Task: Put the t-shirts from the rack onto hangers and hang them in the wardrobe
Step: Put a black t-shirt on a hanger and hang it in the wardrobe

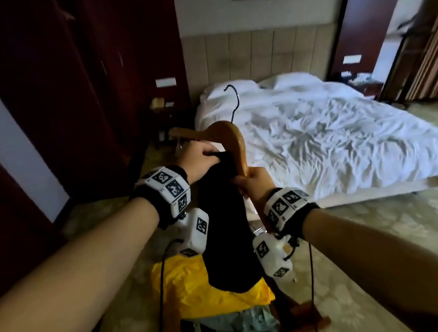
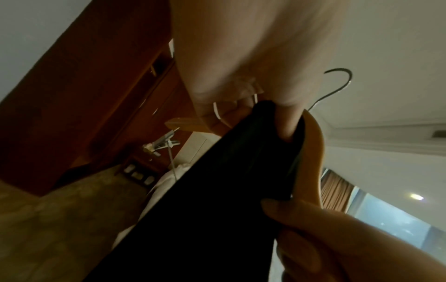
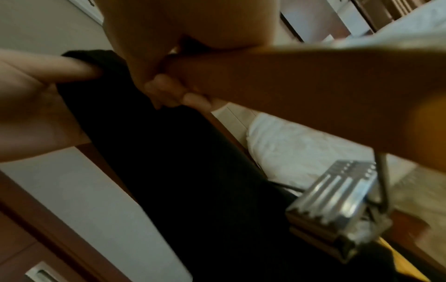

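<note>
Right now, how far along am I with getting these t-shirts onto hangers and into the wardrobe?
Done: nothing hung that these views show. In hand: the left hand grips the top of the black t-shirt while the right hand holds the wooden hanger; the shirt is not yet spread over it. Left: finish this one, hang it, then the yellow t-shirt and the pale garment below.

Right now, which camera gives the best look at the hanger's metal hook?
The head view: the whole hook stands out dark against the white bed, rising from the wooden hanger. The left wrist view shows the hook too, but its base is hidden behind the left hand. The right wrist view shows no hook.
</note>
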A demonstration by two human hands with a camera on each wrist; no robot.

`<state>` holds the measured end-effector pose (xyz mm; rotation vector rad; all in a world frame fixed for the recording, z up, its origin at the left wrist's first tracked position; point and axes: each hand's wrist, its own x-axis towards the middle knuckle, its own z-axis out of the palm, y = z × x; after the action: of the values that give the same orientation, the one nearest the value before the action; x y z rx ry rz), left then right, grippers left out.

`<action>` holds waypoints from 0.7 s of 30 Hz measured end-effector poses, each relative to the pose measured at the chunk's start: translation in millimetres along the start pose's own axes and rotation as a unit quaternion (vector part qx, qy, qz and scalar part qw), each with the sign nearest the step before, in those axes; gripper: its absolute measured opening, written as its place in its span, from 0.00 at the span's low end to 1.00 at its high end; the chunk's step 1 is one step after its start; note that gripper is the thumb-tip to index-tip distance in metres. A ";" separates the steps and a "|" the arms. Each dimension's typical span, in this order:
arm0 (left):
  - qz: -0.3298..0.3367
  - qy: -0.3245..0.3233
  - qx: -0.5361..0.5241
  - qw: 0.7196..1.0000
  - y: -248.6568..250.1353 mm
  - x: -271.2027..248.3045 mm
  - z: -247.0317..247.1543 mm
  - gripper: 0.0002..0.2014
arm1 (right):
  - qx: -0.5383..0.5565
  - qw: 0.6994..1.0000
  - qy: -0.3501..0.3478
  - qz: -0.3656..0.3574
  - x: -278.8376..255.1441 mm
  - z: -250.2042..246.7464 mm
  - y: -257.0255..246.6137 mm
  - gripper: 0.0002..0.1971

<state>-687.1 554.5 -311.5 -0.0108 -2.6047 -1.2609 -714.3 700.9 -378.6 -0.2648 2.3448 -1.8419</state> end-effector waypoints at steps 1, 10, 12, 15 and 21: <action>0.012 0.010 -0.001 1.000 17.1 -0.2 -13.2 0.07 | -0.006 1.000 0.009 -0.025 1.1 -8.5 -22.8 0.17; 0.023 -0.019 -0.067 0.997 114.5 -11.4 -81.8 0.30 | 0.002 0.980 0.063 -0.187 -14.7 -77.3 -211.5 0.14; 0.022 -0.045 -0.040 0.998 126.7 -15.6 -84.4 0.34 | 0.004 0.974 0.071 -0.216 -22.1 -86.0 -246.4 0.14; 0.047 -0.059 0.004 0.997 138.4 -19.9 -85.3 0.33 | 0.002 0.964 0.084 -0.253 -34.8 -94.9 -291.5 0.13; 0.076 0.017 0.010 0.997 150.3 -1.2 -95.4 0.12 | 0.004 0.952 0.119 -0.281 -45.7 -117.1 -330.1 0.11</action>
<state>-648.1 575.0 -139.0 -0.1778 -2.5334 -1.1732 -680.5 745.7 -29.8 -0.8283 2.6126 -2.2302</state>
